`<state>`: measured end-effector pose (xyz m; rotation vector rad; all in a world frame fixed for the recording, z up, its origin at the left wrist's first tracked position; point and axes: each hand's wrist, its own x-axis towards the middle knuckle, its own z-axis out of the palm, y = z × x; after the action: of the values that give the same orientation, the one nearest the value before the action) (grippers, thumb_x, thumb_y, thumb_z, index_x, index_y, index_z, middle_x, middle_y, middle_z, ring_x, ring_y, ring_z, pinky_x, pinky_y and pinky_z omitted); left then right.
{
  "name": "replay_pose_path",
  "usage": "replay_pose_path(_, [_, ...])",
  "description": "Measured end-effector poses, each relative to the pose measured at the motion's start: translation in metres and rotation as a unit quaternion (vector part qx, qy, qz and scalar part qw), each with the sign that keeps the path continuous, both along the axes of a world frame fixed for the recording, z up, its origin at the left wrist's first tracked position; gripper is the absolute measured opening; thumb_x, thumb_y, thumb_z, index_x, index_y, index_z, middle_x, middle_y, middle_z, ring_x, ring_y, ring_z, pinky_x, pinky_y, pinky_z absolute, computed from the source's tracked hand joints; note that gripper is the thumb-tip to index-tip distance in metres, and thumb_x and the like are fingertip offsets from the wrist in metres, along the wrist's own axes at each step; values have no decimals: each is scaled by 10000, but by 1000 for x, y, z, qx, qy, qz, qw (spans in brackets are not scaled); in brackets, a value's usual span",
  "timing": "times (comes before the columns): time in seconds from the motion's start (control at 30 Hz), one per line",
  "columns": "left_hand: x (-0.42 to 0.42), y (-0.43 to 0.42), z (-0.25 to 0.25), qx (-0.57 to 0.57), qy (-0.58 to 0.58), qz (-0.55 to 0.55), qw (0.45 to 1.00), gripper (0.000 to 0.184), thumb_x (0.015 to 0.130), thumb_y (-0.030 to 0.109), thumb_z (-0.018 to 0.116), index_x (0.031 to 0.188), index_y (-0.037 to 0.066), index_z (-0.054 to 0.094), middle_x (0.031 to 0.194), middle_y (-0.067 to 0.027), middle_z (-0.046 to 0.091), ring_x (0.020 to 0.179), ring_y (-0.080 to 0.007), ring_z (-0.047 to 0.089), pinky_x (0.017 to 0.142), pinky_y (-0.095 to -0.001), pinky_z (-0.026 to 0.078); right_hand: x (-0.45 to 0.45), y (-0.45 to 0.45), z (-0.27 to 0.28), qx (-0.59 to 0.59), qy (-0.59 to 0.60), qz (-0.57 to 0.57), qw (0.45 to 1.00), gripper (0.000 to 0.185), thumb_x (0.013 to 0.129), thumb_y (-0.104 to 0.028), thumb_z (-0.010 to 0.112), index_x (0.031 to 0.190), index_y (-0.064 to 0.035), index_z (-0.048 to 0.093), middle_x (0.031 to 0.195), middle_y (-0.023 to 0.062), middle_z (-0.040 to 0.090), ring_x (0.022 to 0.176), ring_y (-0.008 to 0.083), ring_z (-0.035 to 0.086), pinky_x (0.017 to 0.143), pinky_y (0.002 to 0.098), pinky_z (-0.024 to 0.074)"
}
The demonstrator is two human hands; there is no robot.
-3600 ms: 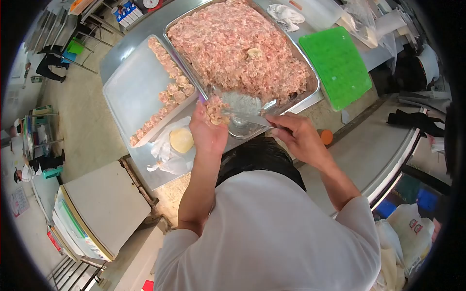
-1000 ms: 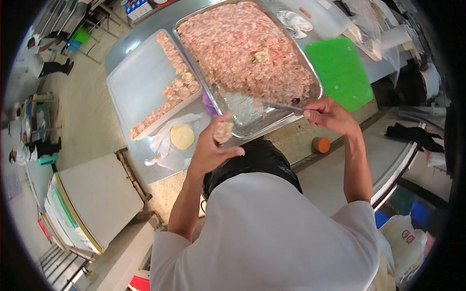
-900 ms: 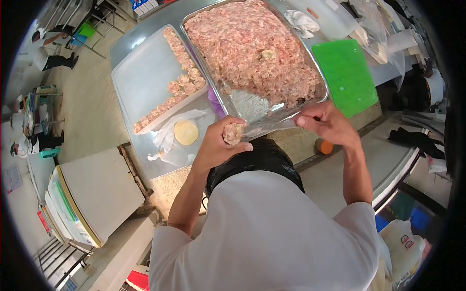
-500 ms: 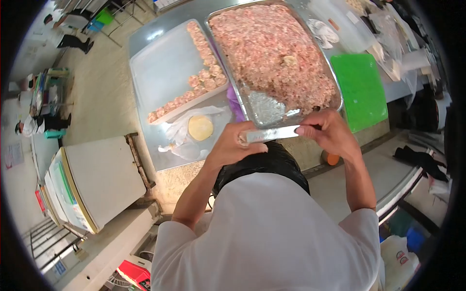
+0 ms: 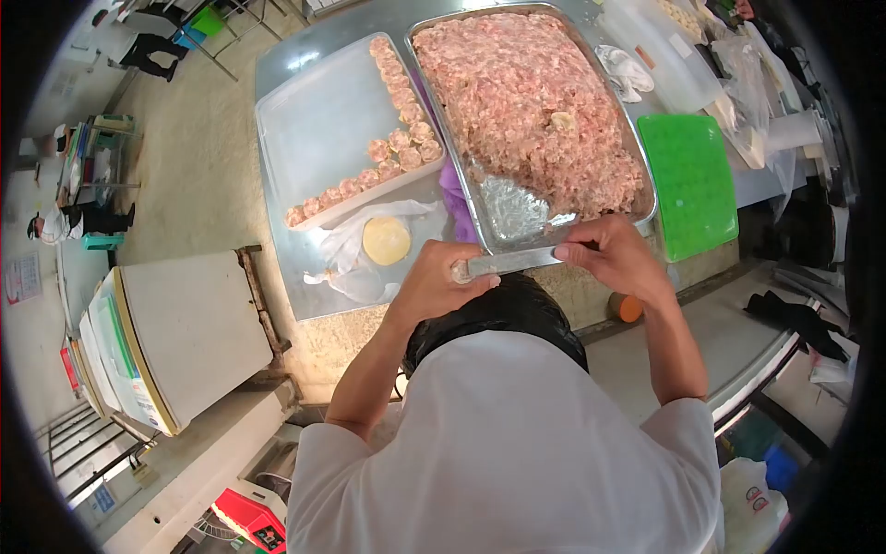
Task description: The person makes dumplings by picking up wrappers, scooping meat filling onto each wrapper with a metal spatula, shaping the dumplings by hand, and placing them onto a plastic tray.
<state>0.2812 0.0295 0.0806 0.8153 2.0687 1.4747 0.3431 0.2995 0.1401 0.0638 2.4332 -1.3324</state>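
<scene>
My left hand [image 5: 440,280] is curled round a small dumpling [image 5: 459,271], mostly hidden by the fingers. A flat metal spatula [image 5: 517,262] spans from my right hand [image 5: 613,258], which grips one end, to the dumpling in my left. Just beyond the hands lies a metal tray [image 5: 510,210] heaped with pinkish ground meat [image 5: 526,97]; its near left corner is scraped bare. To the left, a pale plastic tray [image 5: 314,120] carries rows of open-topped dumplings [image 5: 399,140] along its right and near sides. A stack of round yellowish wrappers [image 5: 386,240] rests on plastic wrap near the table edge.
Right of the meat stand a green plastic board [image 5: 688,185], a white cloth [image 5: 625,74] and a clear container [image 5: 660,55]. A purple cloth [image 5: 455,198] lies between the trays. A white-topped cabinet [image 5: 198,323] is at left. Other people [image 5: 152,51] are far off at left.
The view has shifted slightly. The spatula stays between my hands, its end still at the dumpling; my right hand is a little lower. The distant person at top left has moved.
</scene>
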Motion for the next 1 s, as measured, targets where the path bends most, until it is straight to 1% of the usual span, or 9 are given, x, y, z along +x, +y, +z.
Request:
replay_pose_path(0.23, [1,-1,-1,39,-49,38,997,370,726,231,905,951,15,706,764,-54,656,684,-143,602,658,-301,484,4,13,-24,-25,15,10,1000,268,915,-179,724,778,42,659,569,102,443,560,142,384,531,354,347])
replay_pose_path(0.33, [-1,-5,-10,89,-22,74,993,466,712,220,924,1056,22,679,855,-38,654,735,-125,607,707,-280,496,8,20,-14,-10,-3,-93,996,307,928,-179,714,738,45,624,562,80,396,560,136,352,517,356,319])
replay_pose_path(0.4, [-6,-5,-17,73,30,54,995,485,714,205,926,1078,29,657,897,-27,643,765,-110,601,736,-267,498,6,20,-11,-3,-10,-70,997,331,936,-186,706,724,48,608,563,75,377,559,135,352,515,356,318])
replay_pose_path(0.5, [-4,-8,-25,54,-103,56,992,410,727,198,916,999,38,655,848,-13,616,766,-92,588,739,-255,487,1,7,-12,-5,0,-47,999,352,941,-202,702,718,51,600,561,72,370,557,136,357,515,358,324])
replay_pose_path(0.6, [-12,-7,-22,6,-35,14,999,357,745,201,902,938,47,645,831,-3,610,757,-96,602,729,-249,488,0,-5,-28,-15,-12,-33,999,349,940,-202,701,725,54,601,561,79,367,559,131,369,519,362,334])
replay_pose_path(0.7, [-23,-25,-33,-88,-74,-13,993,353,771,151,845,1044,43,649,894,-14,627,806,-115,613,749,-249,482,8,6,-50,25,44,-32,998,335,962,-194,682,732,37,608,574,24,399,572,99,375,517,337,319])
replay_pose_path(0.8, [-40,-43,-23,149,-293,67,942,416,768,104,754,1161,46,629,945,-22,628,830,-122,592,762,-265,483,21,24,-42,15,23,-79,996,335,978,-195,671,734,26,610,596,-8,427,594,83,386,528,320,323])
replay_pose_path(0.93, [-105,-90,-30,24,-181,169,969,506,787,-9,655,1283,1,555,1203,-77,625,1065,-156,602,897,-305,484,32,20,-45,-42,-20,-121,992,334,984,-207,667,747,24,621,622,-19,435,625,78,391,551,306,337])
replay_pose_path(1.0, [-132,-96,-42,4,25,245,969,465,750,-79,621,1203,22,592,1086,-83,652,957,-183,596,788,-322,506,34,9,-54,-54,-25,-104,993,325,985,-209,667,761,25,634,622,-28,433,626,75,383,552,300,332])
